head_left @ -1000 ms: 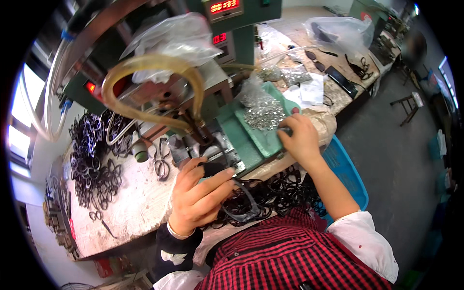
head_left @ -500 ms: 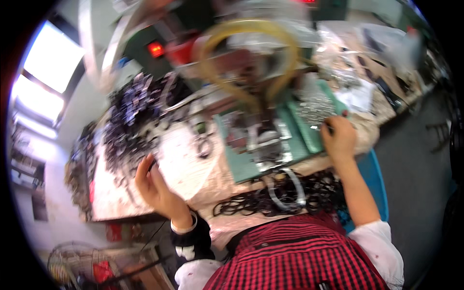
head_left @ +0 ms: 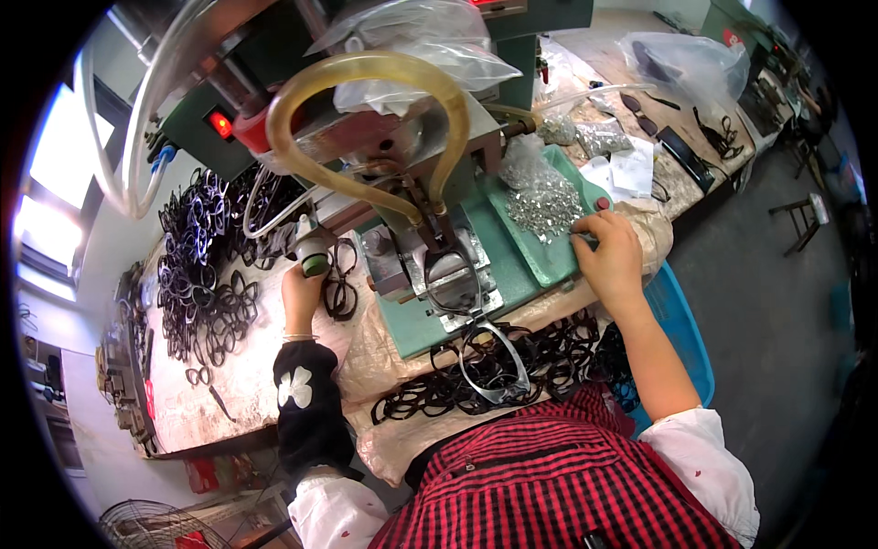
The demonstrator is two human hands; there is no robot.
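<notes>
My left hand is up against a white cylinder with a green end, which hides its fingers. Beside it lie dark eyeglass frames. At the near edge of a green tray, my right hand has thumb and fingers drawn together; what they pinch, if anything, I cannot make out. Small silver metal parts are heaped in that tray. Between my hands, an eyeglass frame sits in the machine's metal fixture, its clear-grey rim hanging out toward me.
A yellowish hose loops above the fixture. Dark frames are piled at the left and along the front edge. A red button stands by the tray, and a blue bin is below at the right.
My left hand has moved from open above the table at the left to the green-ended cylinder. My right hand stays at the tray's edge. The view has shifted and sharpened.
</notes>
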